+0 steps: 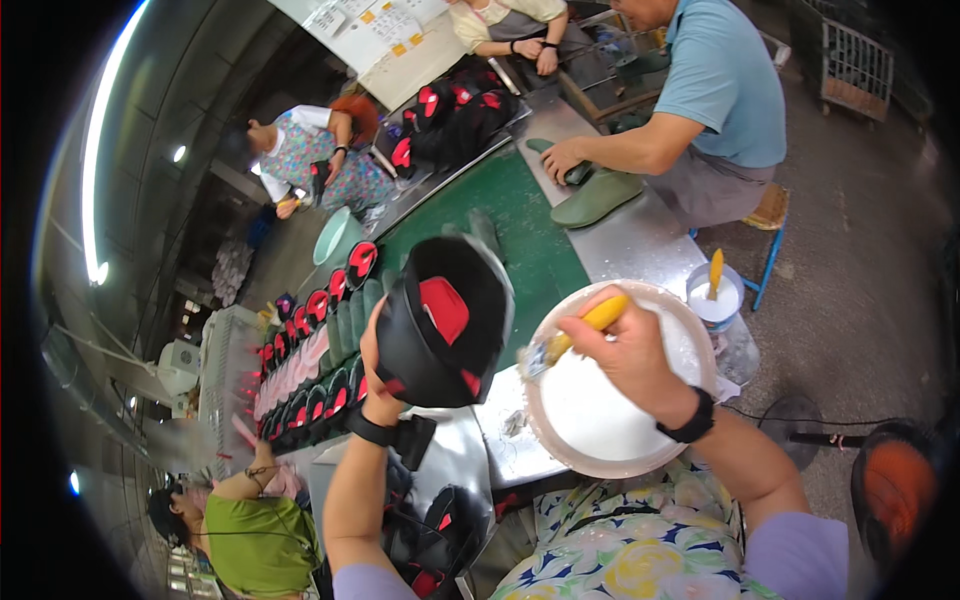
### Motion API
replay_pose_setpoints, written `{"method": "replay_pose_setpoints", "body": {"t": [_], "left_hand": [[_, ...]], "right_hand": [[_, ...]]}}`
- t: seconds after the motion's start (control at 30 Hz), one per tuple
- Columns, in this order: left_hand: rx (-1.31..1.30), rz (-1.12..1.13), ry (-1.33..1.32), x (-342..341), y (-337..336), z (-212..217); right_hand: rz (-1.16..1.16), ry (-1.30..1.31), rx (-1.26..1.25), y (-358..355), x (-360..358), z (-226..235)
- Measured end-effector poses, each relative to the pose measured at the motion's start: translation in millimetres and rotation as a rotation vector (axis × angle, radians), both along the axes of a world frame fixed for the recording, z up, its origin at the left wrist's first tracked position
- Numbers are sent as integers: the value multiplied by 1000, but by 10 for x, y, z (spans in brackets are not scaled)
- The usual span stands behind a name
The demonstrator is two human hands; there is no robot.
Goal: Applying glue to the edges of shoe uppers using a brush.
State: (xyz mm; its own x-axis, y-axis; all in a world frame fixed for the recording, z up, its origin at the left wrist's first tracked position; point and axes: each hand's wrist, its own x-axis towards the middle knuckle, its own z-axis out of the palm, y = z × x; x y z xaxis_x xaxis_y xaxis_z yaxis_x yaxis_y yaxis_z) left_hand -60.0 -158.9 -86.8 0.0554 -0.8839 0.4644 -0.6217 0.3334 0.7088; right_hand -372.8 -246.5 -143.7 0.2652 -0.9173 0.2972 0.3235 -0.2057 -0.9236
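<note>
My left hand (378,375) holds up a black shoe sole with a red patch (442,322), its underside turned toward me. My right hand (625,352) grips a yellow-handled brush (580,330) over a wide round bowl of white glue (600,410) that rests at the bench edge in front of me. The brush tip points left toward the sole, a short gap apart from it. Both wrists carry black bands.
A green conveyor belt (520,230) runs away from me, with a row of black-and-red soles (320,350) along its left. A small white cup with a yellow brush (716,292) stands to the right. Several other people sit around the line; one in a blue shirt handles green soles (597,198).
</note>
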Motion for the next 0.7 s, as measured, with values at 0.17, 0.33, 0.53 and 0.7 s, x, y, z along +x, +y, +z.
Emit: {"method": "replay_pose_setpoints", "body": {"t": [0.17,0.33,0.53,0.7], "left_hand": [[1036,-135,-520,386,71,468],[893,-562,-138,32,256,-110],[924,-415,145,-231,287,-279],[910,-220,425,-218,438,-298]], "right_hand": [[18,89,-314,-45,-186,-25],[59,-106,-912,121,85,7],[80,-90,-1101,84,388,17],[214,265,-694,16,161,-71]]}}
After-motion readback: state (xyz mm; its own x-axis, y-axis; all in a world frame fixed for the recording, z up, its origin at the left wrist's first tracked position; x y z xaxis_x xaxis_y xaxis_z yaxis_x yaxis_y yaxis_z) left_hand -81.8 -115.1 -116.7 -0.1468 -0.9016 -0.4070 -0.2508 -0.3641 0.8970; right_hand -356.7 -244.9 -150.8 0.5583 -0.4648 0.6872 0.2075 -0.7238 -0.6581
